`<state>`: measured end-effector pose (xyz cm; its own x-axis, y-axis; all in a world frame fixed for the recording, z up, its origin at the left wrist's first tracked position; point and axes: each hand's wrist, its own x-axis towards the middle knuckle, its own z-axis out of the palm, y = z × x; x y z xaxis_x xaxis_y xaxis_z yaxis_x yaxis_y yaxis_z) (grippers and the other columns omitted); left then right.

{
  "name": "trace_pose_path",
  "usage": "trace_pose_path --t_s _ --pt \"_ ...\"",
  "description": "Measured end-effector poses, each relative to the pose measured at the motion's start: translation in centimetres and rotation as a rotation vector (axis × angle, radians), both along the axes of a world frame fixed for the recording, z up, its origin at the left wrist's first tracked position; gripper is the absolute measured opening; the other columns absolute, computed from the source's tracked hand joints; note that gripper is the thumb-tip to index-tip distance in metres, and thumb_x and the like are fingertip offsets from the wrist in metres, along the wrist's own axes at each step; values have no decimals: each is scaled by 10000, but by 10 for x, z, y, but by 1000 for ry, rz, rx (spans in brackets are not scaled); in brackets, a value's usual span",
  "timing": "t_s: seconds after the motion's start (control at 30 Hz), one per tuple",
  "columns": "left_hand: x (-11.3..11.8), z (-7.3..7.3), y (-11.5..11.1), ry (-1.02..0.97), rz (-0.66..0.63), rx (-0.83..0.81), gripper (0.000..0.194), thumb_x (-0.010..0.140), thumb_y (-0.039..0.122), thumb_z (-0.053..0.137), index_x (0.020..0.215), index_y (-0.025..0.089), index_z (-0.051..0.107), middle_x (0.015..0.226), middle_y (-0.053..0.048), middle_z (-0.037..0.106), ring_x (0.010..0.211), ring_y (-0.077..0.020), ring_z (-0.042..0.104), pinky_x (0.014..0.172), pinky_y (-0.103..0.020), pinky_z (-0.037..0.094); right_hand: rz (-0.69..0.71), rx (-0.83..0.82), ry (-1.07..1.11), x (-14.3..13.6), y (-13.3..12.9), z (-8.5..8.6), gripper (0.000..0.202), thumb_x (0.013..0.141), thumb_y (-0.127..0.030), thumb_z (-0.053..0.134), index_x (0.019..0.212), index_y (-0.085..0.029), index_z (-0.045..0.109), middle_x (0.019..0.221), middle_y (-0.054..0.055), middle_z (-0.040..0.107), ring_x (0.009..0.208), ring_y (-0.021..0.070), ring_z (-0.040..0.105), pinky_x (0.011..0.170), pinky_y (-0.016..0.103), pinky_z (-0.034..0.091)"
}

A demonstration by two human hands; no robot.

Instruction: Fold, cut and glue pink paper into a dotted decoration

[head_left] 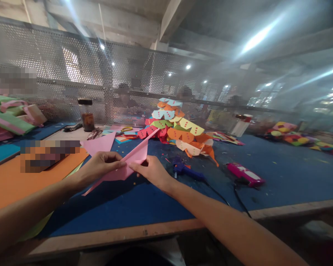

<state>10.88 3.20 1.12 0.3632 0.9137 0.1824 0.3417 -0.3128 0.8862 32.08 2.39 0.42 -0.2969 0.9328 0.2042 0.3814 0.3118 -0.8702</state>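
A blue surface (pixel 294 168) carries a heap of folded-paper shapes (pixel 183 135); nearer, a folded pink paper sheet (pixel 137 153) is held above the surface, pinched near its middle by the fingers of the left hand (pixel 100 164) and right hand (pixel 152 170); rightward lies a blue glue gun (pixel 190 171)

Dim interior, glaring streaked ceiling light (pixel 260 37) between one and two o'clock, soft shadows on the tabletop (pixel 294 170) toward seven, blurred outer edge at three, wide-angle bending, pixelated patches (pixel 50 155) at nine.
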Motion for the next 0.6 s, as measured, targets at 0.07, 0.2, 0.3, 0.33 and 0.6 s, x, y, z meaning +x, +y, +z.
trace_pose_path --t_s 0.07,0.2,0.3,0.33,0.6 --pt "0 -1 0 -4 0 -2 361 744 567 727 719 208 724 653 3 643 629 -148 527 580 -264 380 -3 4 -9 0 0 0 391 826 -457 700 558 -196 586 557 22 622 528 134 546 531 278 410" --pt "0 -1 1 -6 -8 -6 372 736 579 748 718 207 732 650 10 642 624 -139 516 574 -256 373 2 9 -16 0 0 1 391 833 -459 692 565 -193 593 560 22 625 527 132 547 529 273 404" --pt "0 0 0 -5 -10 -4 405 730 604 743 698 201 716 623 16 608 601 -133 491 540 -246 347 2 9 -12 0 -1 1 386 828 -475 693 584 -193 593 564 15 626 541 136 564 527 267 403" --pt "0 1 -1 -5 -9 -3 412 731 607 739 693 198 709 619 17 600 596 -131 486 534 -245 343 0 10 -8 0 -2 1 385 828 -483 692 594 -193 594 567 13 627 548 138 570 527 266 404" --pt "-3 -2 1 -7 -18 11 358 784 551 708 723 198 711 634 12 626 591 -129 508 542 -246 365 49 -19 35 1 1 -3 293 778 -436 756 686 -185 636 635 16 656 583 143 576 538 270 416"
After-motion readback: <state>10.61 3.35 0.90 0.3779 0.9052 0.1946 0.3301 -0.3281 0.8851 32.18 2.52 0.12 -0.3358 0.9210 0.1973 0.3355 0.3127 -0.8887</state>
